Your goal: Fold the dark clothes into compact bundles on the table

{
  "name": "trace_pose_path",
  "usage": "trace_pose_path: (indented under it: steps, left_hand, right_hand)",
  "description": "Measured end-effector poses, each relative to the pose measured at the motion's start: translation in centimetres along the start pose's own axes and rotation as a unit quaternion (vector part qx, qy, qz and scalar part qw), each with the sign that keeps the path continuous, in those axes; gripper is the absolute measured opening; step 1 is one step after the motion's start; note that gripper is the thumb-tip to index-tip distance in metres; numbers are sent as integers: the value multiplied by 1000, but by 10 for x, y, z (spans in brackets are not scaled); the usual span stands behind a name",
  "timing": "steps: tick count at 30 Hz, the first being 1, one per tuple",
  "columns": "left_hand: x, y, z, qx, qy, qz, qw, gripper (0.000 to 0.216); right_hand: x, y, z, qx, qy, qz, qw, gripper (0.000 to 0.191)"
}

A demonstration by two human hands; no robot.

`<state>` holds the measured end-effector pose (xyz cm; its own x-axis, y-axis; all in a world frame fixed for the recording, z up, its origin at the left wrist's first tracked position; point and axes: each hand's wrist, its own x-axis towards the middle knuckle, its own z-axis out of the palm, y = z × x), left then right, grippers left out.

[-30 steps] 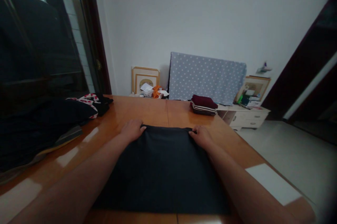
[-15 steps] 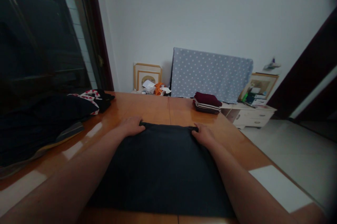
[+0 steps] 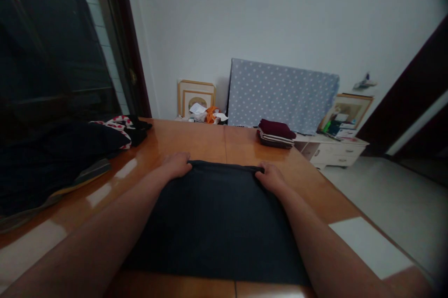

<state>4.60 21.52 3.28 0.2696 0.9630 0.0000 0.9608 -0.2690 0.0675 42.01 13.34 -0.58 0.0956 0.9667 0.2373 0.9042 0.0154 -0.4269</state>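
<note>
A dark grey cloth (image 3: 217,218) lies flat on the wooden table (image 3: 206,141) in front of me. My left hand (image 3: 177,166) grips its far left corner, fingers curled over the edge. My right hand (image 3: 270,177) pinches the far right corner. Both forearms reach out along the cloth's sides.
A heap of dark clothes (image 3: 52,158) with a red-and-white patterned piece (image 3: 117,125) covers the table's left side. A folded stack with a maroon top (image 3: 276,133) sits at the far right edge. Beyond stand a polka-dot covered board (image 3: 282,95), picture frames and a low white cabinet (image 3: 332,151).
The view has tilted slightly down and shifted; the clock has left the top of the frame. Both hands stay on the cloth's far corners, barely moved.
</note>
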Motion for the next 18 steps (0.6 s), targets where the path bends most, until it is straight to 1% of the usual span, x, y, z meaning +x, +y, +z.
trace_pose_path:
  steps: [3,6,8,11,14,16,18]
  left_hand:
    - [-12,0,-2,2,24,8,1000,29]
    - [-27,-2,-10,-1,43,19,999,27]
    - [-38,-3,-18,-5,63,30,998,28]
    - [-58,-6,-30,-16,98,50,994,30]
    - [-84,-9,-40,-28,107,70,991,30]
    - [-107,-12,-45,-35,106,78,991,28]
    - [-135,-15,-49,-46,106,84,990,28]
  right_hand:
    - [-6,-1,0,14,-1,6,1000,14]
    - [-10,-5,-6,12,-8,15,1000,16]
    - [-12,-12,-16,7,-23,8,1000,18]
    - [-21,-27,-39,4,-55,-18,998,28]
    - [-42,-43,-65,1,-56,-53,997,25]
    - [-65,-51,-78,8,-39,-74,996,21]
    - [-93,-54,-86,20,-15,-87,996,20]
